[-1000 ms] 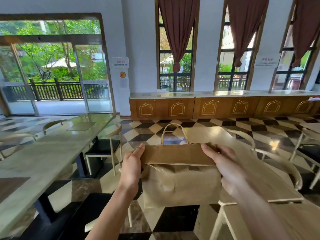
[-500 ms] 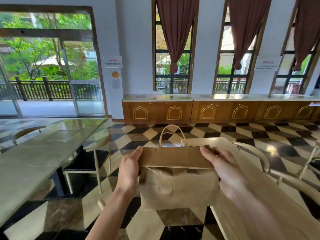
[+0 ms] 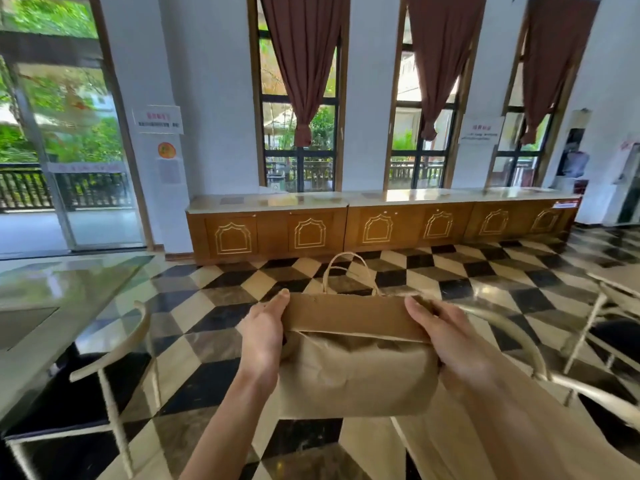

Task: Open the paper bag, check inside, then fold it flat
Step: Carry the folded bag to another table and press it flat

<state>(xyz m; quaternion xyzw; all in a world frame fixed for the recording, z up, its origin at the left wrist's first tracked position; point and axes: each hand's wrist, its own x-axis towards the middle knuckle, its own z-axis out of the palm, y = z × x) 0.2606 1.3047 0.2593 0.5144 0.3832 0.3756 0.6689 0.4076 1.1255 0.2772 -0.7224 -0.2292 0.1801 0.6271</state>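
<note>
I hold a brown paper bag [image 3: 353,372] in the air in front of me, above the checkered floor. Its top part is folded toward me as a flat band, and the twisted paper handles [image 3: 346,271] stick up behind that band. My left hand [image 3: 263,334] grips the bag's left side at the fold. My right hand [image 3: 446,337] grips the right side, thumb on the band. The bag's mouth and inside are hidden.
A glossy table [image 3: 52,306] with a cream chair [image 3: 114,368] stands to my left. Another table [image 3: 485,441] and chairs [image 3: 609,327] are at my right, close under my right arm. A long wooden cabinet [image 3: 346,226] lines the far wall.
My view has turned right and moved a little forward, so the left table slid off to the side. Both hands keep the same grip on the bag, which stays folded.
</note>
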